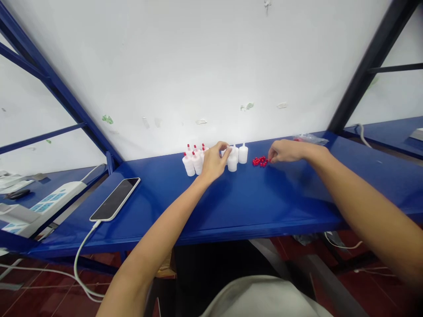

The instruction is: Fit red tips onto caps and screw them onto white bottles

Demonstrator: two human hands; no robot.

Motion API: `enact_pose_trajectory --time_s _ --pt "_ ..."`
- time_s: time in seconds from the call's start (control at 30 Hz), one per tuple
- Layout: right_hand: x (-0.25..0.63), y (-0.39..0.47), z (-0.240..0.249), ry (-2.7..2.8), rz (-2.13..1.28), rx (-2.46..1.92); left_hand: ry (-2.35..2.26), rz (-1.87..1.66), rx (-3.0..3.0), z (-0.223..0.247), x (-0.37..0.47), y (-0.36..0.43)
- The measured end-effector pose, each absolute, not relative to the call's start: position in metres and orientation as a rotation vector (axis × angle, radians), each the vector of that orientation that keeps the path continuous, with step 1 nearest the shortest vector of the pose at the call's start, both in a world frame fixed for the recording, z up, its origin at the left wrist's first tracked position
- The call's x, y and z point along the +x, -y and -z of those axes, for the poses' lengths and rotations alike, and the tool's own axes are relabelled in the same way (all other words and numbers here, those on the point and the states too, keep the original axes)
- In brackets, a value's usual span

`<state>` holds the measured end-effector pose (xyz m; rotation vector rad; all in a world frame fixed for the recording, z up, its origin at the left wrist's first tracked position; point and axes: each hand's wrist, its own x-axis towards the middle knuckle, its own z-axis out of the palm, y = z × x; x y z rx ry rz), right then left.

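Several white bottles with red tips (189,165) stand in a group left of centre on the blue table. Beside them, white bottles without red tips (243,154) stand upright. My left hand (216,162) is between the two groups, thumb and fingers curled together at the top of one white bottle (232,163). Small red caps (260,161) lie in a pile to the right of the bottles. At the pile's right edge is my right hand (280,151), its fingers pinched down around a red cap that shows at the fingertips.
A phone (115,199) on a charging cable lies on the left of the blue table (244,211). A clear plastic bag (310,139) lies near the wall at the right. Power strips (54,200) are on the far left, beyond the blue frame.
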<state>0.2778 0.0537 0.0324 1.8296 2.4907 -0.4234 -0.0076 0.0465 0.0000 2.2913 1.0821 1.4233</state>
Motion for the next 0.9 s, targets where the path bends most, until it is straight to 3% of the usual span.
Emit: enact_pose_trajectory --time_s 0.4,0.63,0.77,0.9 --pt "0.269 -0.054 -0.026 -2.425 0.540 1.879 -1.397 -1.216 2.536 0.000 0.004 -0.051" --pt "0.262 -0.033 -0.044 -2.598 0.567 1.871 -1.272 -1.726 2.483 -0.043 -0.040 -0.040" --pt "0.234 -0.016 -0.050 -2.829 0.972 1.431 -1.423 -1.770 2.493 -0.059 -0.094 -0.039" --pt "0.201 -0.012 -0.033 -2.900 1.156 1.304 -1.600 -1.695 2.231 -0.036 -0.137 -0.042"
